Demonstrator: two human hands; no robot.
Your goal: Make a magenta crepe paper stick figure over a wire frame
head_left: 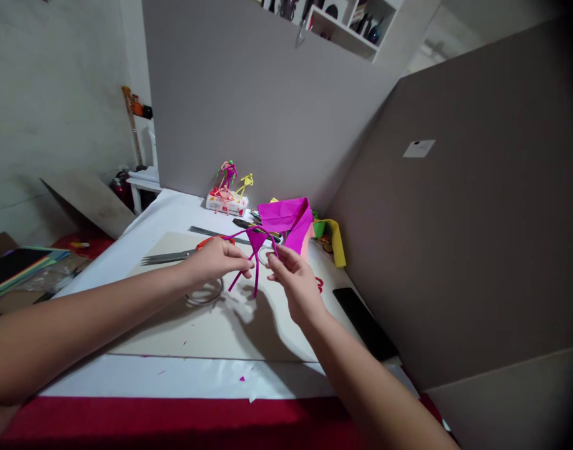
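A small magenta stick figure (255, 240), with a triangular body and thin, paper-wrapped limbs, is held above the board between both hands. My left hand (219, 257) is closed, its thumb and fingers pinched at the figure's left side. From the right, my right hand (296, 280) pinches the bent limb on that side. Two thin legs hang down between the hands. Under my left wrist lie scissors (170, 257) with orange handles, partly covered by the hand. A loop of wire (204, 302) rests on the board just below my left forearm.
A pale board (174, 334) covers much of the white-clothed table. Behind are magenta paper strips (284, 214), a yellow strip (335, 240), dark wire rods (206, 231) and a box (215, 203) bearing similar figures. A black flat slab (363, 322) lies right, beside a grey partition (468, 212).
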